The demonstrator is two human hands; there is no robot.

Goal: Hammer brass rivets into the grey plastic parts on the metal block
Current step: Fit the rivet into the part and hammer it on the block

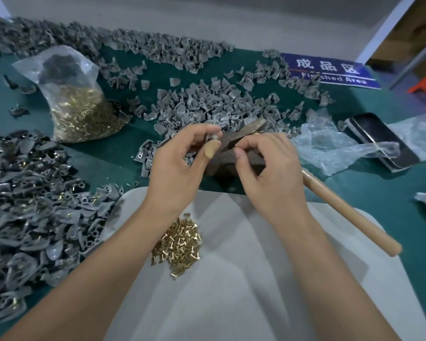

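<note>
**Both hands meet over the block**

At the worktop's [123, 153] centre sits a dark metal block [234, 166], half hidden by both hands. Left hand [180, 166] pinches a small grey plastic part [213, 137] between curled fingers and thumb. Right hand [271, 168] curls its fingers at the block; whether it holds a rivet cannot be told. Loose brass rivets [180, 244] lie on white cloth [231, 279] near the front edge. A wooden-handled hammer [349, 212] lies at right, grey part heaps [30, 210] crowding the left.

A blue sign [330, 70] reading "Finished Area" lies at the far right of the green mat [113, 153]. Nearer, a black phone [379, 141] rests on crumpled clear plastic [335, 148]. A grey cloth [244, 279] covers the front edge.
</note>
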